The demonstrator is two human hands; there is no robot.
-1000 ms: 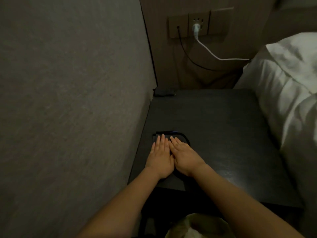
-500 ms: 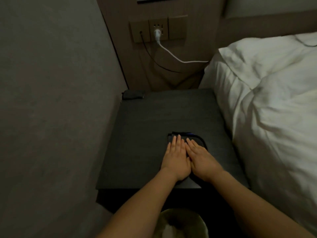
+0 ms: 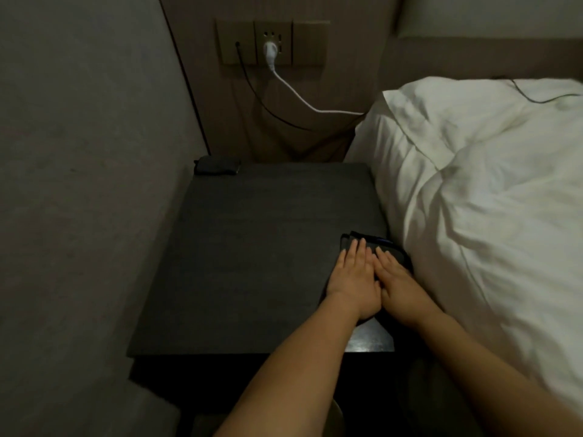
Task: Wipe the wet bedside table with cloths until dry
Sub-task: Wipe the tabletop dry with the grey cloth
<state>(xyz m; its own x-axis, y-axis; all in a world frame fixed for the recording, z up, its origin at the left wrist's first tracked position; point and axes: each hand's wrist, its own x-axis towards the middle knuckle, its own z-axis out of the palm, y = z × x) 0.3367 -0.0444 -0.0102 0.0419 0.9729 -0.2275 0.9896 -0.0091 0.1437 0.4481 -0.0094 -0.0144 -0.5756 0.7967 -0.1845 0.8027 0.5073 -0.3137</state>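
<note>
The bedside table (image 3: 252, 263) has a dark, matte top and fills the middle of the view. A dark folded cloth (image 3: 366, 241) with a thin blue edge lies on its right side, close to the bed. My left hand (image 3: 355, 279) and my right hand (image 3: 397, 283) lie flat on the cloth side by side, fingers together and pointing away from me, pressing it to the tabletop. Most of the cloth is hidden under my palms. A second dark folded cloth (image 3: 217, 166) sits at the table's back left corner.
A grey wall (image 3: 88, 184) borders the table on the left. A bed with white bedding (image 3: 473, 200) presses against its right edge. A socket panel (image 3: 273, 42) behind the table holds a white plug and a black cable; both cables trail toward the bed.
Both hands have slid the cloth across the tabletop from its left side to its right side, next to the bed. The view has shifted with them.
</note>
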